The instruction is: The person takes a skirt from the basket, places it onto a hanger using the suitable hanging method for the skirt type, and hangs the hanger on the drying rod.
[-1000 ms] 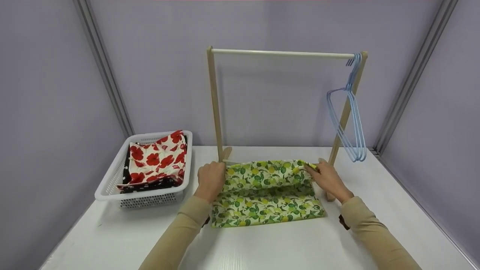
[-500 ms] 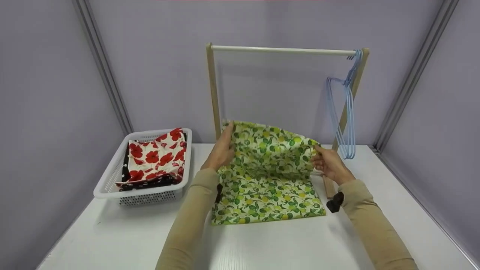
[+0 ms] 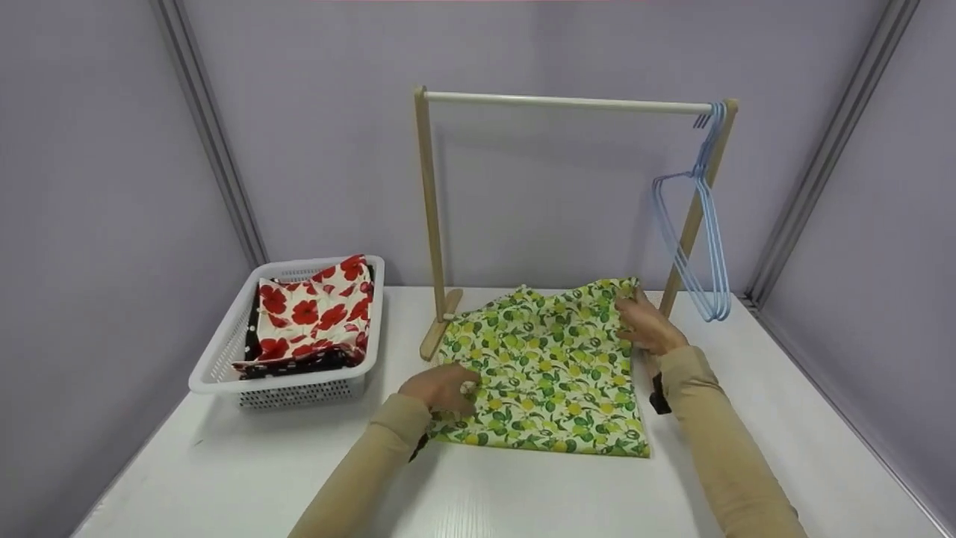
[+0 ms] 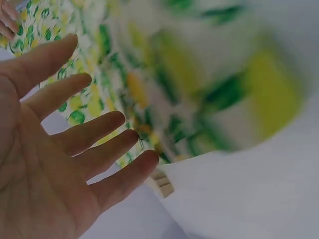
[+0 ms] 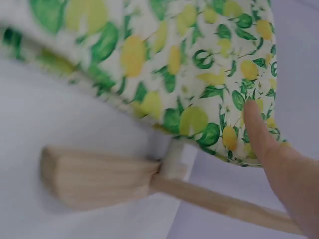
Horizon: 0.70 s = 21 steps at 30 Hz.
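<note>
A white cloth with a lemon and green leaf print [image 3: 553, 373] lies on the table in front of the rack, its far edge raised and uneven. My left hand [image 3: 442, 388] is over its near left part; in the left wrist view that hand [image 4: 55, 149] has its fingers spread beside the cloth [image 4: 229, 89], pinching nothing. At the far right corner my right hand [image 3: 648, 323] holds the lifted edge. From the right wrist view, one digit of that hand [image 5: 284, 164] lies against the cloth [image 5: 199, 79]; the other fingers are hidden behind it.
The wooden rack [image 3: 429, 202] with a white bar [image 3: 560, 101] stands behind the cloth. Several blue hangers [image 3: 713, 246] hang at its right end. To the left, a white basket [image 3: 216, 359] holds red-flowered [image 3: 310, 317] and black dotted fabric. Walls enclose the table's back and sides.
My left hand has let go of the far left edge and come down nearer to me. The raised cloth has dropped flatter. My right hand still holds its corner, and the hangers have swung.
</note>
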Motion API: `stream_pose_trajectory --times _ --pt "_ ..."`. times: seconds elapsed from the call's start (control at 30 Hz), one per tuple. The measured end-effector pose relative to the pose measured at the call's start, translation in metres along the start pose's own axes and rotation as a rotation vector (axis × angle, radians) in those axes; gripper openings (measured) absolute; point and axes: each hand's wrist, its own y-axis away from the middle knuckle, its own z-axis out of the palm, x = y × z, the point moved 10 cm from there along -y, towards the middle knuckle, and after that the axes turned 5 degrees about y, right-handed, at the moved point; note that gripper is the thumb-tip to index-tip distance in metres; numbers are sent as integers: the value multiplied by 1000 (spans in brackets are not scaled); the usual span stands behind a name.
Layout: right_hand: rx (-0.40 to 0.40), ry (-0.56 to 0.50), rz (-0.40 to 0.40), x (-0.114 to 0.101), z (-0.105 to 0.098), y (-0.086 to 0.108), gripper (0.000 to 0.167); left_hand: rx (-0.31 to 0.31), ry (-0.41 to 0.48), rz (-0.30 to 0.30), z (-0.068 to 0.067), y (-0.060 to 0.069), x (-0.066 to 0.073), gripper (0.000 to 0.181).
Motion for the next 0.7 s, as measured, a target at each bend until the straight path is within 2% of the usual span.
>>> stream_pose_trajectory --times 0.07,0.13,0.2,0.27,0.33,0.47,0.57,0.6,0.7 --pt "-16 157 33 14 5 0 85 -7 -15 20 6 4 -2 61" --pt "-28 338 10 20 14 2 81 -4 -13 24 7 4 -5 66" --pt "-63 562 -38 22 28 5 72 20 2 7 5 4 -12 69" --pt "-112 754 -111 20 47 10 62 62 22 -34 1 3 -21 69" --pt "-187 871 -158 21 67 16 57 108 45 -74 -5 2 -28 67" --pt "-301 981 -153 26 94 26 63 168 181 -122 -17 -2 -38 71" --pt "-315 1030 -124 29 99 29 69 175 284 -139 -21 -3 -40 83" --pt "-313 1034 -116 30 100 30 71 172 301 -139 -22 -3 -40 84" --pt "-317 1032 -85 33 99 31 74 133 249 -117 -18 -2 -37 70"
